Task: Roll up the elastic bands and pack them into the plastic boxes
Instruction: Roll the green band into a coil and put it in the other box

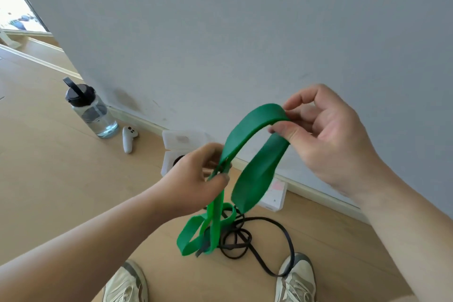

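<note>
A wide green elastic band (pixel 255 162) arches in the air between my hands. My right hand (pixel 326 135) pinches its top fold between thumb and fingers. Lower down, my left hand (pixel 201 176) grips the band where it narrows, and the rest hangs in loops to the floor. A thin black elastic band (pixel 267 247) lies tangled on the floor under it. An open white plastic box (pixel 176 144) sits by the wall, partly hidden by my left hand. A second white box (pixel 275 196) lies behind the hanging green loop.
A clear water bottle (pixel 92 108) with a black lid stands on the wooden floor at the left, next to a white controller (pixel 128 138). A grey wall (pixel 245 32) fills the back. My two shoes (pixel 294 279) show at the bottom edge.
</note>
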